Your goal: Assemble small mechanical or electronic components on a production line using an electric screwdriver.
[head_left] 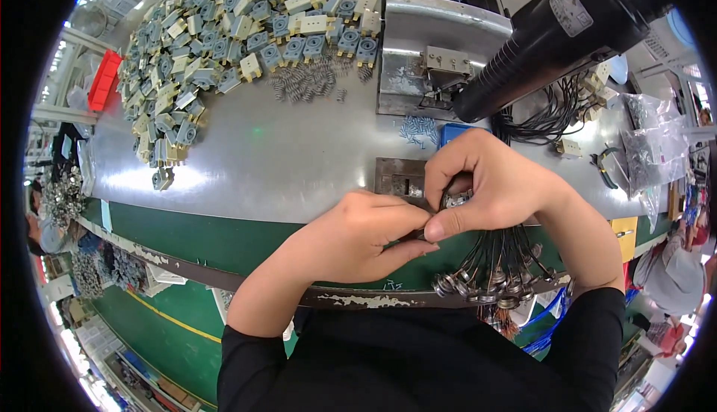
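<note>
My left hand and my right hand meet at the bench's front edge, both with fingers closed and tips pinched together. A small part with a silvery metal bit shows inside the curl of the right hand; the fingers cover the rest and its kind cannot be made out. Just behind the fingertips lies a dark metal fixture block with a slot. Below the right hand, a bunch of black cables with round metal ends hangs over the bench edge.
A large pile of grey and cream switch-like blocks covers the back left, with loose springs before it. Small screws lie near a blue tray. A black cylindrical tool leans in from the right; pliers lie further right.
</note>
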The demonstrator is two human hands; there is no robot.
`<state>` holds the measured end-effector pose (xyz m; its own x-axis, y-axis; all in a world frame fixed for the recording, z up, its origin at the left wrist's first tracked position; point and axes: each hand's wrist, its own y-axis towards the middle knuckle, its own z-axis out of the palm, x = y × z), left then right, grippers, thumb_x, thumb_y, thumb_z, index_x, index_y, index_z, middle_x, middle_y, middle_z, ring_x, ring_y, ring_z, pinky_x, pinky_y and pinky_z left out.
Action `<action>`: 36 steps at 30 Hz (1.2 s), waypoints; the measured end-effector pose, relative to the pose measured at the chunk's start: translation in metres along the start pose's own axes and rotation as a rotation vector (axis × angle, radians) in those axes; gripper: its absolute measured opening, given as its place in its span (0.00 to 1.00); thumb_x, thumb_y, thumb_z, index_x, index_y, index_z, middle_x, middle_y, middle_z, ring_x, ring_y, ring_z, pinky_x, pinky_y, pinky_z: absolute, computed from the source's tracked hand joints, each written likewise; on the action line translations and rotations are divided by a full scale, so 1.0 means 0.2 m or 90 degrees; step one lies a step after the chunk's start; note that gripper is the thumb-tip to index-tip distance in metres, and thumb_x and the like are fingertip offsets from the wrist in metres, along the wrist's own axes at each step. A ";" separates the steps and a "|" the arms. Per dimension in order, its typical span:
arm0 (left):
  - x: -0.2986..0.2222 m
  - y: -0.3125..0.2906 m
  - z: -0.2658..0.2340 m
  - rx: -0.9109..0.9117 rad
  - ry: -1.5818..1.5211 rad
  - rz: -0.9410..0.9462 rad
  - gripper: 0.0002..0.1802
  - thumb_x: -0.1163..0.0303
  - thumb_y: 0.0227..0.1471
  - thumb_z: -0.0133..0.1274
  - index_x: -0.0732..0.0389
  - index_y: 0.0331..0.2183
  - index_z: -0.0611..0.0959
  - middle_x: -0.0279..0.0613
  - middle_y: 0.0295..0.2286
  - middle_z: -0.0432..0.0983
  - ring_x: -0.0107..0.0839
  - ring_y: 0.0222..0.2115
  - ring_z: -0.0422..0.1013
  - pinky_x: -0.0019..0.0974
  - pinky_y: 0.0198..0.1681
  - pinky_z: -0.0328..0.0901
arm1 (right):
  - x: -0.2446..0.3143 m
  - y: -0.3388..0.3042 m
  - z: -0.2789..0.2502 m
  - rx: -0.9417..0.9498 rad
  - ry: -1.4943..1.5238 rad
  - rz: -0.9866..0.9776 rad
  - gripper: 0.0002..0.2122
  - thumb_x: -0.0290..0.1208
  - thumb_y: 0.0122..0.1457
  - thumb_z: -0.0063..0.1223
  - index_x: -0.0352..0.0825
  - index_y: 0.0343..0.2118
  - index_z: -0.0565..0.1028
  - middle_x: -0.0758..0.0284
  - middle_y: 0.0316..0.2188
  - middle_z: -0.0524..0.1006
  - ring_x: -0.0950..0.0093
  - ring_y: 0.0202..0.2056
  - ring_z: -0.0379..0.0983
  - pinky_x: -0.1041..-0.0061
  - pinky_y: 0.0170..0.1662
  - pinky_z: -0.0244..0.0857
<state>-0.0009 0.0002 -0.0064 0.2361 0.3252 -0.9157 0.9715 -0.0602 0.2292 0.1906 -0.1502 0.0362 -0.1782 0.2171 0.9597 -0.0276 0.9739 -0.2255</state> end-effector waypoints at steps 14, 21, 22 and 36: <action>0.14 -0.09 0.05 0.055 -0.870 -0.148 0.13 0.67 0.66 0.59 0.68 0.45 0.81 0.48 0.34 0.86 0.39 0.33 0.85 0.34 0.33 0.78 | -0.10 -0.02 0.10 -0.216 -0.214 -0.324 0.15 0.18 0.53 0.64 0.30 0.46 0.85 0.66 0.21 0.82 0.74 0.22 0.79 0.77 0.27 0.69; 0.13 -0.06 0.05 -0.024 -0.868 -0.189 0.15 0.64 0.67 0.59 0.67 0.45 0.82 0.47 0.36 0.85 0.36 0.36 0.84 0.30 0.37 0.77 | -0.07 -0.07 0.12 -0.183 -0.196 -0.246 0.18 0.18 0.54 0.57 0.26 0.49 0.82 0.61 0.25 0.82 0.68 0.22 0.78 0.74 0.27 0.69; 0.11 -0.05 0.03 -0.061 -0.815 -0.245 0.15 0.63 0.67 0.59 0.67 0.46 0.82 0.46 0.36 0.85 0.35 0.35 0.84 0.30 0.37 0.77 | -0.06 -0.07 0.12 -0.187 -0.198 -0.246 0.18 0.18 0.54 0.57 0.26 0.49 0.82 0.61 0.25 0.82 0.68 0.22 0.78 0.74 0.27 0.69; 0.05 0.05 0.08 -0.263 -0.432 -0.155 0.09 0.76 0.66 0.56 0.70 0.46 0.81 0.42 0.31 0.84 0.26 0.30 0.81 0.31 0.36 0.77 | -0.04 -0.08 0.20 -0.275 -0.211 -0.187 0.22 0.17 0.61 0.50 0.26 0.59 0.76 0.57 0.31 0.81 0.69 0.26 0.77 0.73 0.33 0.70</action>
<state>0.0109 -0.0114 -0.0184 0.1092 -0.3638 -0.9251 0.9431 0.3320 -0.0192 0.1524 -0.1695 0.0246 -0.5220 -0.0289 0.8525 0.2660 0.9441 0.1948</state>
